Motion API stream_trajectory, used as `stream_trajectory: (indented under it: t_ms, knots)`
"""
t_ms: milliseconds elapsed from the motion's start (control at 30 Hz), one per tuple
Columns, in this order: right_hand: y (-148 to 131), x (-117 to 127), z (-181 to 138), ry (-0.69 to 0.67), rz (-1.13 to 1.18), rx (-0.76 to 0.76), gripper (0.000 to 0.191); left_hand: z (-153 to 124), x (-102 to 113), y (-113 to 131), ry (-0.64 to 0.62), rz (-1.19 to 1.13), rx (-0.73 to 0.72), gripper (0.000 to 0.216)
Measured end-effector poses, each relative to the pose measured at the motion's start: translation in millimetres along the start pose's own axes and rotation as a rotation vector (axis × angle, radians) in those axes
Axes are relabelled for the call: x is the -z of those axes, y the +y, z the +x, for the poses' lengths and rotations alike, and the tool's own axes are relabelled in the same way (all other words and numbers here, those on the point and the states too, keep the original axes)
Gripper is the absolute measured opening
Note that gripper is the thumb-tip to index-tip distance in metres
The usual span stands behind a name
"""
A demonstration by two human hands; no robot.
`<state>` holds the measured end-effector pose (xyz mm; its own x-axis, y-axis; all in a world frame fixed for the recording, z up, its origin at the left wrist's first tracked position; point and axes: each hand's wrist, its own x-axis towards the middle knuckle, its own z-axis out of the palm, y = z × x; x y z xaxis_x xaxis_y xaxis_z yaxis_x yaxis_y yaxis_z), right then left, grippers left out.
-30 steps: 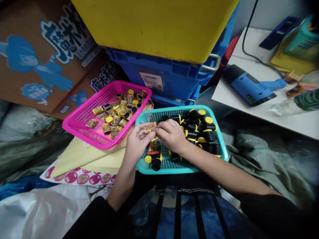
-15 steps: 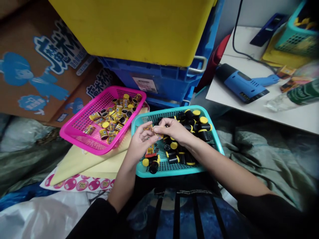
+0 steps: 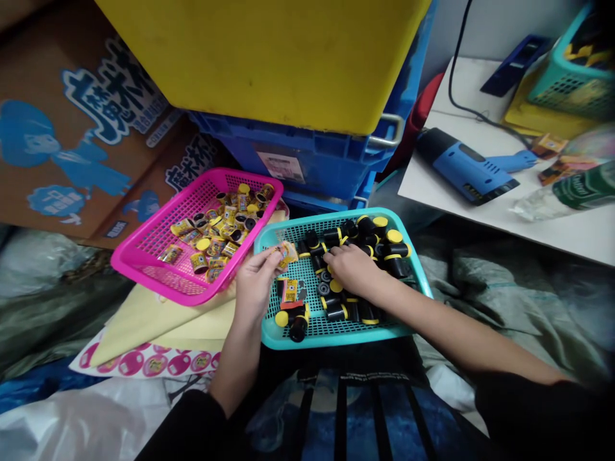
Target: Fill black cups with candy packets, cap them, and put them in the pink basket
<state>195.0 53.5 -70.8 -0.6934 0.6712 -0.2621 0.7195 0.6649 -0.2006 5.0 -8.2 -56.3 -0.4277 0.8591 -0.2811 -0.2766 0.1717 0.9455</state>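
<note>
Pinching a wrapper (image 3: 288, 254) in the left hand (image 3: 252, 279), left of mostly sideways bottles (image 3: 336, 312) under the right hand (image 3: 356, 269), with grip hidden.

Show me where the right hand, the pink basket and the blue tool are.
Right hand (image 3: 355, 269): head view, back of the hand.
Pink basket (image 3: 156, 291): head view, near rim.
Blue tool (image 3: 471, 168): head view, middle of its body.

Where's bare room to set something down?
White tabletop: between the blue-black pistol-shaped tool and the near edge.
Magenta plastic basket: left end, between rim and patterned yellow cylinders.
Turquoise plastic basket: slim gap between near-left and near-middle black yellow-capped cylinders.
Crowded: its far and right sides, around the right hand.
</note>
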Motion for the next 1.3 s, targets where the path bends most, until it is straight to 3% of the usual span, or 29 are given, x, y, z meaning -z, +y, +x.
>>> stream_trajectory:
  t_ms: [100,200,300,367,600,767,900,1067,1200,1300]
  knots:
    - [7.0,4.4,-2.1,0.222,0.329,-0.04,0.027,-0.3,1.9,-5.6,-0.037,0.061,0.009,0.031]
    - [14.0,14.9,-4.5,0.406,0.998,-0.074,0.031,0.6,4.6,-10.7,-0.085,0.079,-0.016,0.032]
    - [13.0,18.5,-7.0,0.402,1.586,-0.031,0.026,0.2,4.6,-14.3,-0.117,0.083,-0.042,0.031]
    - [9.3,16.7,-7.7,0.376,1.726,0.012,0.025,-1.1,2.7,-15.9,-0.116,0.083,-0.059,0.029]
    - [3.4,11.0,-9.3,0.25,1.633,0.032,0.029,-6.0,-3.5,-16.5,-0.093,0.087,-0.169,0.028]
    - [2.8,9.0,-10.7,0.19,1.642,0.0,0.027,-8.5,-5.2,-9.2,-0.096,0.269,-0.336,0.025]
    - [-1.8,6.5,-10.6,0.237,1.638,0.036,0.031,-9.3,-8.2,-0.5,-0.168,0.367,-0.415,0.019]
    - [-11.5,5.7,-10.4,0.33,1.627,0.149,0.035,-13.5,-9.1,3.1,-0.226,0.287,-0.342,0.022]
    - [-16.4,7.4,-10.0,0.366,1.578,0.218,0.031,-20.9,-8.9,-1.9,-0.233,0.164,-0.172,0.024]
    - [-18.0,8.0,-10.5,0.287,1.686,0.206,0.031,-25.2,-10.3,-4.7,-0.264,0.052,-0.038,0.033]
